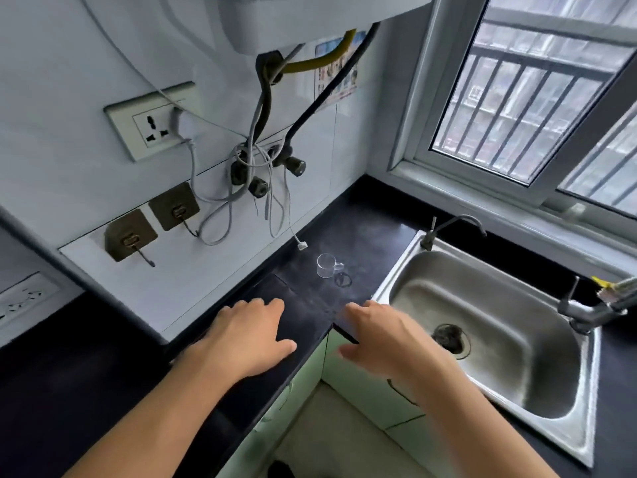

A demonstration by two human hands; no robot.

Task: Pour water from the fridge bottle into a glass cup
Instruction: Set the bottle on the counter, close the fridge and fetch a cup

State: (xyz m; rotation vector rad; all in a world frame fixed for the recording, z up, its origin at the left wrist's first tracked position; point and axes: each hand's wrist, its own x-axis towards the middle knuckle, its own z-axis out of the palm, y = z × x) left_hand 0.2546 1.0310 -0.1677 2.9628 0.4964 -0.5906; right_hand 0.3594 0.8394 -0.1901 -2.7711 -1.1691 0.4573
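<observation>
the glass cup [326, 266] stands upright on the dark counter [362, 232], handle toward the sink [489, 339], with a small dark ring [342, 280] just beside it. a loose white cable end [302, 246] dangles nearby from the wall. nearer the counter's edge, the left hand [246, 336] and right hand [386, 336] hold nothing, fingers relaxed and loosely spread, well apart from the cup.

Cup [326, 265]: small, clear glass, with a side handle pointing right. It stands upright on the dark counter [362, 236], and we see no water in it. We place it ahead of the fingertips, beyond the gap between left hand [248, 336] and right hand [382, 339], apart from both.
</observation>
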